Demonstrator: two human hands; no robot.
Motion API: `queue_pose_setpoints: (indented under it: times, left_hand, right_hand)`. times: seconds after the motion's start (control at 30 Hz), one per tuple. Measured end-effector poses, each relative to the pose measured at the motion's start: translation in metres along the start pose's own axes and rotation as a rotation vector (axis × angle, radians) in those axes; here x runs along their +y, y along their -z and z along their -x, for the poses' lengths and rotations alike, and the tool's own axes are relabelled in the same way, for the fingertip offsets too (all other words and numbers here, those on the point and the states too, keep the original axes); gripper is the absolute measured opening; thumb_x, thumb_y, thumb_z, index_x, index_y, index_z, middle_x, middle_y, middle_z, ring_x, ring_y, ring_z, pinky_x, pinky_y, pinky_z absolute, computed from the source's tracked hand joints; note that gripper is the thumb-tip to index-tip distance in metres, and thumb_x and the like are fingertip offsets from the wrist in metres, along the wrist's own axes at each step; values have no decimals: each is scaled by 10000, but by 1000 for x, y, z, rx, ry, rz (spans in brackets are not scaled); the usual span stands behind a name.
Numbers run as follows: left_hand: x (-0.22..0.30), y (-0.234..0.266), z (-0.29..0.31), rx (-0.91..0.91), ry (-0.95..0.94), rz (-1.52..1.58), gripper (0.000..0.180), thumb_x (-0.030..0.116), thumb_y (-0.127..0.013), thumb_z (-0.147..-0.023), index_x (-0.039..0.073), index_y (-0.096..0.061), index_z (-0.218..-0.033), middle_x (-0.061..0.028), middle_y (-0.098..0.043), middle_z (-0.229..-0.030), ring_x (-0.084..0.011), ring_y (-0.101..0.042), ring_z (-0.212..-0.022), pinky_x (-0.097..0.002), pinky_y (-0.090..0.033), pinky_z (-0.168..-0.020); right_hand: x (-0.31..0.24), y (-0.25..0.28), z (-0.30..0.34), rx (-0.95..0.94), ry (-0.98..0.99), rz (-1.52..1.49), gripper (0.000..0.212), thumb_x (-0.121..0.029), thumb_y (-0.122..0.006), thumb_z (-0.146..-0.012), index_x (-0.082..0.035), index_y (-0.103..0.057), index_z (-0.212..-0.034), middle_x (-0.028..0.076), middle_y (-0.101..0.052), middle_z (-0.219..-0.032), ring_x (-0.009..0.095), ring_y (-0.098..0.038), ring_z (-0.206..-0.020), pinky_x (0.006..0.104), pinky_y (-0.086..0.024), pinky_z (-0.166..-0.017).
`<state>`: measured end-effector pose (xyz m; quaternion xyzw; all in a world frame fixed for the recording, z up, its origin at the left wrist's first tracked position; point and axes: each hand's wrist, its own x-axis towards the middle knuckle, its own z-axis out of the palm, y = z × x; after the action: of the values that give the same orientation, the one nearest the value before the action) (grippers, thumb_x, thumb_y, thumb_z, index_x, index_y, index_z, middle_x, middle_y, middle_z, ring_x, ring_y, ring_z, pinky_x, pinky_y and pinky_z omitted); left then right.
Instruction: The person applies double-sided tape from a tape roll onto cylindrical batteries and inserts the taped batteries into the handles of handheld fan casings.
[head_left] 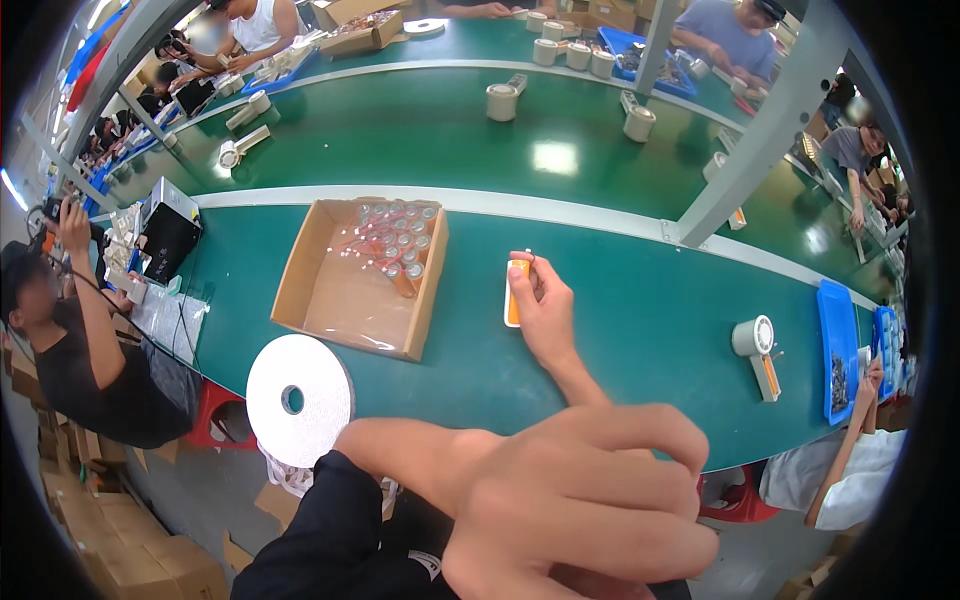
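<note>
My right hand (543, 308) rests over the green bench, thumb and fingers closed on an orange cylindrical battery (519, 290). A white rectangular piece (512, 317) shows under and beside the battery. Large and close in the foreground, my left hand (590, 500) crosses in front of my right forearm. Its fingers are curled, and their tips are hidden, so what they hold, if anything, cannot be seen. Left of the right hand stands an open cardboard box (345, 310); several orange batteries (405, 245) with red wires are grouped at its far right side.
A big white tape roll (325, 400) lies at the bench's near left edge. On the right are a white fan-like housing (752, 337) and a blue tray (838, 350). Beyond a metal rail, more housings (502, 101) sit on a green belt. Co-workers sit around.
</note>
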<state>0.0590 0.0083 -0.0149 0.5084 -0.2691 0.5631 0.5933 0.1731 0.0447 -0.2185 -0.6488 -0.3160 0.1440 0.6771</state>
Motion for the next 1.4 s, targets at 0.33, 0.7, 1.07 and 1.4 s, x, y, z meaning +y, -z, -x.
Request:
queue_pose_setpoints:
  times: [0.33, 0.7, 1.07, 1.4]
  left_hand:
    - [0, -5, -1, 181, -19, 29, 78, 83, -710, -840, 63, -639, -866, -97, -632, -688, -161, -484, -464, -314, -413, -489]
    - [6, 3, -4, 97, 138, 173, 60, 39, -702, -830, 56, -657, -867, -106, -635, -711, -166, -477, -468, -319, -392, -492]
    - [8, 1, -5, 90, 199, 213, 60, 73, -706, -848, 52, -660, -881, -114, -635, -716, -174, -486, -475, -323, -390, -498]
    - [3, 2, -6, 83, 164, 191, 53, 67, -698, -869, 53, -651, -890, -116, -632, -704, -175, -481, -470, -318, -390, -495]
  right_hand:
    - [-4, 1, 1, -16, -16, 27, 283, -191, -609, -977, 46, -644, -1127, -42, -402, -636, 26, -373, -570, 229, -351, -507]
    - [-13, 4, 3, -73, -104, 44, 291, -214, -568, -1005, 24, -628, -1162, -59, -445, -758, 20, -381, -671, 195, -332, -576]
    - [-11, 3, 3, -65, -86, 51, 286, -199, -567, -1005, 29, -629, -1167, -60, -442, -750, 22, -381, -667, 196, -342, -578]
    - [-8, 2, 0, -16, -11, 39, 285, -202, -609, -976, 47, -644, -1110, -44, -414, -636, 28, -382, -567, 230, -354, -506]
